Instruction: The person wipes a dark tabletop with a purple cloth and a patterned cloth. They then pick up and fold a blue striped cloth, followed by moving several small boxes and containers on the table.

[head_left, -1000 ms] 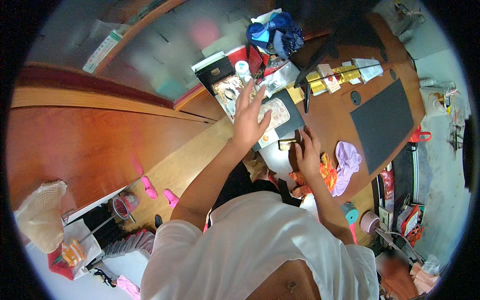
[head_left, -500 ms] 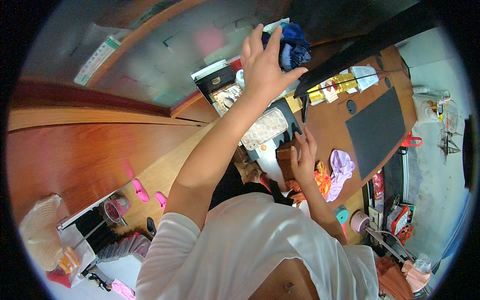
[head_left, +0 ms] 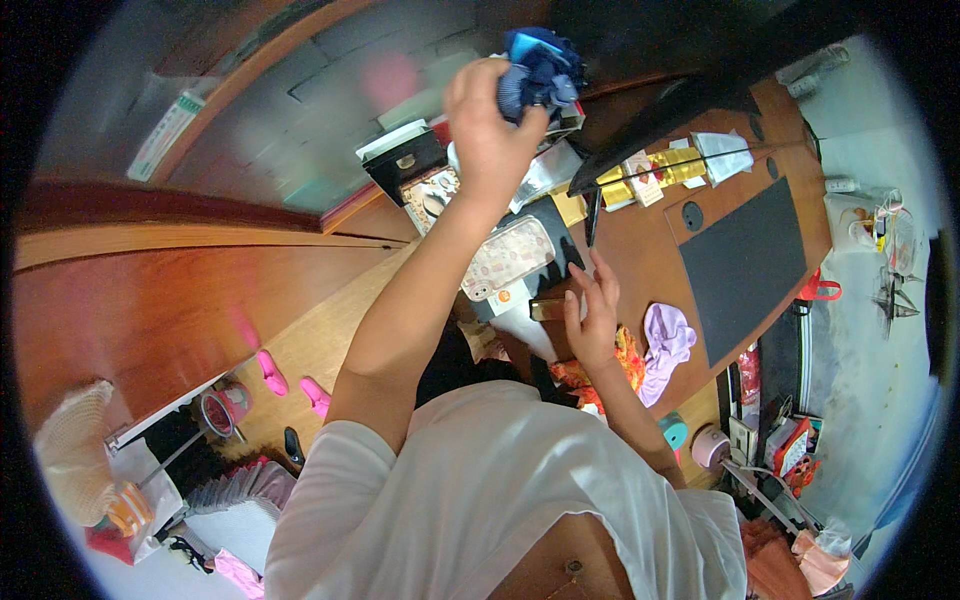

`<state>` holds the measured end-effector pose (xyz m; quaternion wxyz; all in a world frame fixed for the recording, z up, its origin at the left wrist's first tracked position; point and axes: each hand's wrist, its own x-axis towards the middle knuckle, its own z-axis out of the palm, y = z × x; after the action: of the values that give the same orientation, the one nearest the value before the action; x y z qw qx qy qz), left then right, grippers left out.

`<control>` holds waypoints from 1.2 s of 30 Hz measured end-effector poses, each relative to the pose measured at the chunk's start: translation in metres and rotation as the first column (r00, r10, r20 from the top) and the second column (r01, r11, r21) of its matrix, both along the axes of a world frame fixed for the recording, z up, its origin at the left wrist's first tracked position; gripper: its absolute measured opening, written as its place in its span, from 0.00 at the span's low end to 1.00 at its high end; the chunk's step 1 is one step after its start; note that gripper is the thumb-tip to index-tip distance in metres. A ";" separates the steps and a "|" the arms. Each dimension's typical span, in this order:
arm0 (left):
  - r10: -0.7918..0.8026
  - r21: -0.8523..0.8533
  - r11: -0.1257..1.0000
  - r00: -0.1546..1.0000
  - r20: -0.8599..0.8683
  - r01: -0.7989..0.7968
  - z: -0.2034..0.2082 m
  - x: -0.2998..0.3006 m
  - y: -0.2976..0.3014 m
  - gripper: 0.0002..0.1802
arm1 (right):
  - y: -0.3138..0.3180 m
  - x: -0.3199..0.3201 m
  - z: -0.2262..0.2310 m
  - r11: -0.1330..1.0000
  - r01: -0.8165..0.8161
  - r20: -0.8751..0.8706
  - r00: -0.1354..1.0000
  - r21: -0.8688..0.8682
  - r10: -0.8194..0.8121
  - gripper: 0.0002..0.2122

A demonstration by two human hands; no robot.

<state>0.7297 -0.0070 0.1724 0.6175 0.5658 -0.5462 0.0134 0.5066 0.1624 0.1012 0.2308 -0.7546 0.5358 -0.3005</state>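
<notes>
My left hand reaches far out, its fingers and thumb closed on a bunched dark blue fabric bundle with striped and light blue parts. The bundle is held at the desk's far left, in front of frosted glass. My right hand hovers over the near side of the desk, fingers apart and holding nothing. Just below its wrist lie an orange patterned cloth and a lilac scrunchie-like cloth. Between my arms a phone in a patterned case rests on a dark surface.
A black monitor edge juts over the brown desk. Beyond are gold boxes and a white packet; a dark mat lies to the right. A black box stands left. Pink slippers are on the floor.
My left hand has gone from spread fingers beside the blue fabric bundle to gripping it, and the bundle has shifted left and up. My right hand stays open in nearly the same place.
</notes>
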 end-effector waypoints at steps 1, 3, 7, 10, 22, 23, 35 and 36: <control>0.038 0.013 0.999 0.999 0.013 -0.038 0.004 0.001 0.006 0.23 | 0.000 -0.001 0.006 1.000 0.011 0.011 1.000 0.009 -0.011 0.18; 0.004 0.062 0.998 0.994 -0.106 0.002 0.006 0.002 0.019 0.24 | -0.003 -0.002 0.013 1.000 0.008 0.029 1.000 -0.004 -0.008 0.19; -0.160 0.092 0.968 0.855 -0.493 0.234 0.001 -0.006 0.059 0.30 | -0.018 0.003 0.029 0.995 -0.090 0.222 0.972 0.030 0.081 0.27; -0.273 0.274 0.869 0.861 -0.429 0.412 0.011 -0.020 0.110 0.32 | -0.022 0.027 0.039 0.901 -0.339 0.882 0.462 0.272 -0.093 0.38; -0.489 0.362 0.819 0.872 0.031 0.446 0.012 -0.008 0.083 0.14 | -0.023 0.023 0.029 0.847 -0.190 0.789 0.506 0.497 -0.349 0.20; -0.418 0.338 0.865 0.905 0.073 0.372 0.014 -0.003 0.063 0.13 | -0.024 0.020 0.029 0.839 -0.218 0.786 0.523 0.498 -0.331 0.19; -0.117 0.356 0.935 0.949 0.293 0.005 0.031 0.000 -0.028 0.10 | 0.008 0.002 0.019 0.850 -0.209 0.674 0.708 0.484 -0.210 0.17; -0.135 0.275 0.956 0.986 0.096 0.104 0.032 0.004 -0.020 0.10 | 0.011 -0.001 0.016 0.851 -0.211 0.669 0.716 0.481 -0.201 0.17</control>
<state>0.7342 -0.0267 0.2045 0.5023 0.6088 -0.6105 -0.0660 0.5053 0.1731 0.1171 0.6131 -0.4932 0.4670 -0.4035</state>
